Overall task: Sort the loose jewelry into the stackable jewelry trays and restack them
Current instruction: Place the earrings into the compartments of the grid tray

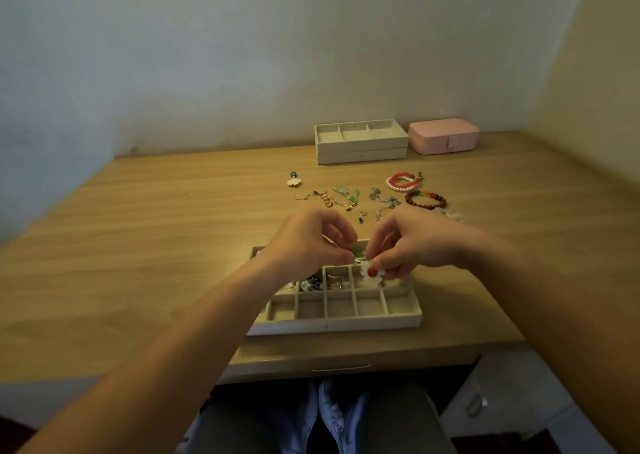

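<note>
Pinching a white flower charm point(371, 272) with a red middle in the right hand point(412, 245), fingers point(391, 273) curled round its edge, hovering just over the back half of the little-compartment tray point(332, 323). Gripping a small green bit point(358, 254) with the left hand point(311, 242) too, thumb and fingertips squeezed tight on it, right up against the charm; honestly can't tell whether joined to the charm or a separate piece. Both hands nearly touching, above the tray near the front edge of the wooden surface point(138, 245). Spotting a few things already sitting in the tray's middle row: a blue and white piece point(310, 284) and some gold rings point(334, 280) one compartment over to the right. Plenty of loose stuff spread on the surface behind the hands: a blue-topped flower charm point(294, 179) off to the left, gold earrings point(323, 199), green earrings point(346, 195), a silver chain point(384, 200), then a pink and pearl bracelet point(401, 182) right by a dark red bead bracelet point(425, 199) on the right. Way at the back by the wall, a pair of stacked trays point(360, 141), top one split into three compartments, with a closed pink box point(443, 135) just beside it on the right.
</note>
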`<action>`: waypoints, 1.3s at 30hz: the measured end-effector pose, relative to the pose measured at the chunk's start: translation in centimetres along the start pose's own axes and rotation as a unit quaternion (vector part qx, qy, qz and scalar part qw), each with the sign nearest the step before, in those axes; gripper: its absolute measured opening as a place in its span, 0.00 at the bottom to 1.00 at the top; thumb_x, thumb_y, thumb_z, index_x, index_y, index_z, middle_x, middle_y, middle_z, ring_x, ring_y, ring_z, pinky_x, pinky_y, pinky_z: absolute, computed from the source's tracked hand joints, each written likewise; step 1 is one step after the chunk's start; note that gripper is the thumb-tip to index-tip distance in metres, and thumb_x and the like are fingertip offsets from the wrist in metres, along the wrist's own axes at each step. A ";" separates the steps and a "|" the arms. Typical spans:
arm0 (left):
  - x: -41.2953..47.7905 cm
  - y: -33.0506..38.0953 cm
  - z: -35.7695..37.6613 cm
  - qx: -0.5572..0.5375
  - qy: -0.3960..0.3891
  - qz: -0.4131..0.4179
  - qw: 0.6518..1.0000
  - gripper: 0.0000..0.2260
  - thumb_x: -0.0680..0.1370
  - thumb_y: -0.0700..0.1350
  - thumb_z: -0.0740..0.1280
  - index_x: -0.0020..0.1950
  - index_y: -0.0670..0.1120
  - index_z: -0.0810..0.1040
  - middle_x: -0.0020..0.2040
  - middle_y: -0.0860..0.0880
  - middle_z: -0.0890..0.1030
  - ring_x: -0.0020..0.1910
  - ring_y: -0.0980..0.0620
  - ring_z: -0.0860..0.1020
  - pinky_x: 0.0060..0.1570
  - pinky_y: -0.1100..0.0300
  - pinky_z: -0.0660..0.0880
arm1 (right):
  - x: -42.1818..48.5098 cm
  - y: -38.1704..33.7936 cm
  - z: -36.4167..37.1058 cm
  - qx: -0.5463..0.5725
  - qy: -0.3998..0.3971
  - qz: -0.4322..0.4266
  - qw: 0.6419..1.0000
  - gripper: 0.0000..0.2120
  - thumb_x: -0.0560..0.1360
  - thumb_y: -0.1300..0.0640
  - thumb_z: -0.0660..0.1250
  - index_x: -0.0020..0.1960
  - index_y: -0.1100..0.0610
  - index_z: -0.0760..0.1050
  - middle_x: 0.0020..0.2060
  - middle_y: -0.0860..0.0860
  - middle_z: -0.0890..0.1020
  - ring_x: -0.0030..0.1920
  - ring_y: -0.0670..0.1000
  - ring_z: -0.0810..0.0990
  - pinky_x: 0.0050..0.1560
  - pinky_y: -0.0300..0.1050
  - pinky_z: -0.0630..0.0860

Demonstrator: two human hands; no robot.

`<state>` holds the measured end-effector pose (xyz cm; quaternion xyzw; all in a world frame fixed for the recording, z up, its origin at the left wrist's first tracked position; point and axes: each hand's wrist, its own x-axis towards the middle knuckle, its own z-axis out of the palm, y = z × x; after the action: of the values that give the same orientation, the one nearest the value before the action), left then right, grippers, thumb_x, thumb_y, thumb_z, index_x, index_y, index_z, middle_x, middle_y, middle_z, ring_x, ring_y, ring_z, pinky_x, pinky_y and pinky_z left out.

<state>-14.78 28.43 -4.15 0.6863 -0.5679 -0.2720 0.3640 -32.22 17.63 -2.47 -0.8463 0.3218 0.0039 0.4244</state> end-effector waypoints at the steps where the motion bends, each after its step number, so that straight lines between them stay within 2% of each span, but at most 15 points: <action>1: 0.0 0.1 0.2 0.004 -0.002 -0.002 1.000 0.12 0.69 0.37 0.80 0.47 0.48 0.83 0.43 0.51 0.85 0.41 0.53 0.85 0.46 0.54 0.83 | 0.0 0.1 0.1 -0.010 0.010 -0.003 1.000 0.05 0.76 0.63 0.74 0.51 0.59 0.83 0.40 0.51 0.88 0.41 0.49 0.87 0.41 0.41 0.83; 5: 0.1 0.2 0.6 0.013 -0.005 0.001 1.000 0.12 0.69 0.36 0.79 0.49 0.46 0.83 0.45 0.48 0.85 0.43 0.50 0.85 0.46 0.50 0.83 | 0.2 0.1 0.7 -0.045 0.025 -0.010 0.999 0.04 0.75 0.62 0.75 0.49 0.57 0.84 0.39 0.50 0.88 0.39 0.46 0.87 0.39 0.39 0.81; 9: 0.3 0.1 0.8 0.023 -0.006 0.001 1.000 0.12 0.69 0.36 0.79 0.48 0.46 0.83 0.44 0.48 0.85 0.42 0.51 0.85 0.46 0.51 0.83 | 0.7 0.3 1.4 -0.094 0.046 -0.022 0.994 0.03 0.74 0.59 0.77 0.48 0.55 0.85 0.41 0.48 0.87 0.43 0.46 0.86 0.47 0.46 0.85; 12: 0.5 -0.1 1.0 0.027 -0.006 -0.002 1.000 0.11 0.68 0.35 0.79 0.47 0.45 0.83 0.40 0.49 0.85 0.38 0.56 0.84 0.45 0.53 0.83 | 1.0 0.2 1.8 -0.129 0.054 -0.027 0.990 0.03 0.73 0.56 0.77 0.46 0.53 0.86 0.41 0.46 0.87 0.44 0.45 0.85 0.50 0.48 0.85; 15: 0.5 -0.2 1.1 0.039 -0.008 -0.003 0.999 0.12 0.68 0.35 0.80 0.46 0.47 0.83 0.39 0.50 0.85 0.36 0.58 0.83 0.44 0.53 0.83 | 1.0 0.1 2.0 -0.154 0.068 -0.025 0.985 0.02 0.73 0.55 0.77 0.45 0.51 0.86 0.38 0.44 0.85 0.41 0.43 0.84 0.44 0.43 0.83; 17: 0.5 -0.2 1.1 0.047 -0.009 -0.004 0.999 0.12 0.68 0.36 0.80 0.46 0.48 0.83 0.40 0.50 0.85 0.38 0.55 0.84 0.44 0.52 0.83 | 0.9 0.2 2.1 -0.165 0.077 -0.025 0.983 0.03 0.73 0.55 0.77 0.46 0.51 0.87 0.38 0.43 0.85 0.39 0.42 0.82 0.36 0.37 0.77; 20: 0.5 -0.2 1.1 0.054 -0.011 -0.004 0.998 0.12 0.68 0.36 0.80 0.46 0.48 0.83 0.41 0.50 0.85 0.40 0.53 0.84 0.45 0.52 0.83 | 1.0 0.4 2.4 -0.175 0.088 -0.027 0.980 0.04 0.73 0.54 0.77 0.47 0.52 0.87 0.38 0.43 0.84 0.39 0.42 0.82 0.34 0.34 0.72; 26: 0.7 -0.3 1.2 0.064 -0.016 -0.004 0.998 0.12 0.69 0.36 0.79 0.47 0.47 0.83 0.42 0.49 0.85 0.41 0.51 0.85 0.45 0.48 0.83 | 0.9 0.6 2.8 -0.190 0.087 -0.043 0.977 0.05 0.75 0.55 0.76 0.50 0.52 0.87 0.41 0.45 0.85 0.42 0.43 0.82 0.39 0.36 0.75; 30: 0.7 -0.3 1.3 0.062 -0.022 -0.002 0.998 0.12 0.69 0.35 0.79 0.47 0.47 0.83 0.41 0.48 0.86 0.41 0.50 0.85 0.46 0.46 0.83 | 0.7 0.5 2.4 -0.212 0.063 -0.054 0.974 0.07 0.78 0.56 0.71 0.53 0.52 0.87 0.42 0.45 0.85 0.41 0.43 0.81 0.38 0.36 0.74; 33: 0.6 -0.1 1.3 0.062 -0.025 -0.001 0.998 0.12 0.69 0.36 0.79 0.47 0.47 0.83 0.42 0.48 0.86 0.41 0.49 0.85 0.47 0.45 0.82 | 0.6 0.5 1.8 -0.200 0.060 -0.057 0.976 0.09 0.79 0.55 0.68 0.53 0.52 0.87 0.42 0.47 0.86 0.42 0.46 0.82 0.43 0.44 0.81; 36: 0.6 0.1 1.5 0.066 -0.029 -0.001 0.997 0.12 0.69 0.35 0.79 0.47 0.47 0.83 0.42 0.48 0.86 0.41 0.49 0.85 0.47 0.45 0.82 | 0.5 0.7 1.4 -0.170 0.068 -0.062 0.981 0.09 0.78 0.56 0.68 0.51 0.53 0.87 0.41 0.48 0.86 0.43 0.48 0.83 0.48 0.50 0.82; 39: 0.5 0.3 1.7 0.072 -0.037 -0.003 0.997 0.12 0.69 0.35 0.79 0.48 0.46 0.83 0.41 0.50 0.86 0.41 0.51 0.85 0.47 0.47 0.82 | 0.5 0.9 1.3 -0.147 0.063 -0.061 0.985 0.08 0.78 0.56 0.69 0.50 0.53 0.88 0.40 0.47 0.86 0.41 0.47 0.83 0.43 0.45 0.81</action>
<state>-16.18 27.60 -4.94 0.7017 -0.5973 -0.2566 0.2915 -31.96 17.92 -4.04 -0.9160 0.2916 -0.0282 0.2740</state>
